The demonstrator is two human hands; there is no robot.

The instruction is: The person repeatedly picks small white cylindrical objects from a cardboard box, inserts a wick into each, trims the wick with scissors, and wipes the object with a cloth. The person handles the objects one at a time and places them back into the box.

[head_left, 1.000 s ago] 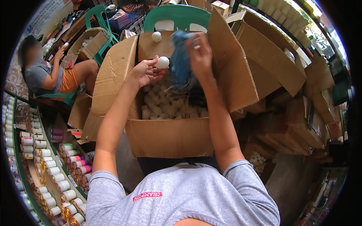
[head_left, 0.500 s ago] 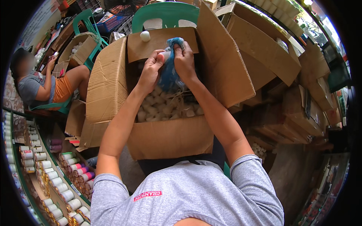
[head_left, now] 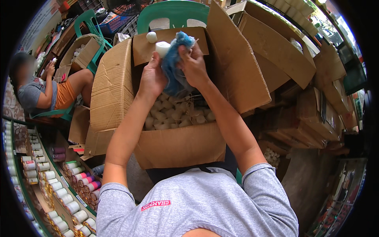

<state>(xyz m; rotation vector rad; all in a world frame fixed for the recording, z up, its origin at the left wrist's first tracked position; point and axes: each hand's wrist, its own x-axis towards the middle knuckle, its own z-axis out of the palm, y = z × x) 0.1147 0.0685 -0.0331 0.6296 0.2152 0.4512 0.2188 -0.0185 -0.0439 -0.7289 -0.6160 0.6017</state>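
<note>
Over a large open cardboard box [head_left: 179, 146], my left hand [head_left: 153, 78] grips a short white candle [head_left: 162, 49] near its lower end, with the fingers partly hidden behind it. A crumpled blue cloth [head_left: 170, 68] is pinched in my right hand [head_left: 192, 66] and hangs down between the two hands. The cloth touches or nearly touches the candle's right side. Many similar white candles [head_left: 171, 114] fill the box below, with loose strings among them. A single white candle [head_left: 151, 37] sits at the top of the box's far flap.
A green plastic chair [head_left: 173, 12] stands behind the box. To the left, another person [head_left: 43, 87] sits holding a small white item. Racks of white and coloured candles [head_left: 73, 207] line the lower left. More open cartons [head_left: 276, 47] and stacked boxes [head_left: 316, 114] crowd the right.
The candle has turned more upright and moved up and left with my left hand. The cloth has shifted left and spread wider, still in my right hand.
</note>
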